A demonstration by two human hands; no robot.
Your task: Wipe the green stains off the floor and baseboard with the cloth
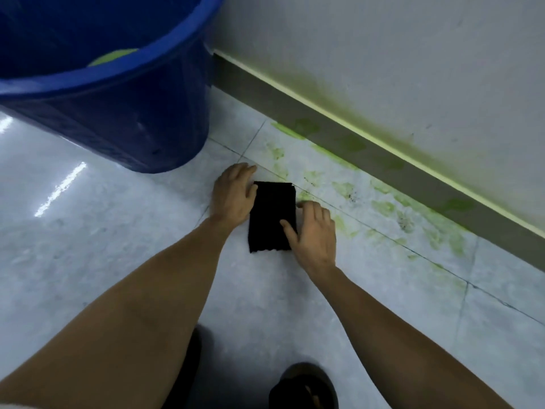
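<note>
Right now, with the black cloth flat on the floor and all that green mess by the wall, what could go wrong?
The green stains look smeary, so wiping with the black cloth might spread them onto clean floor tiles. The blue bucket stands close to the left hand, so a wide sweep could bump it. The right hand rests at the stains' edge and may pick up green.

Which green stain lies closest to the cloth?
The green smear at the black cloth's far right corner, just beyond the right hand; the rest lie nearer the baseboard.
</note>
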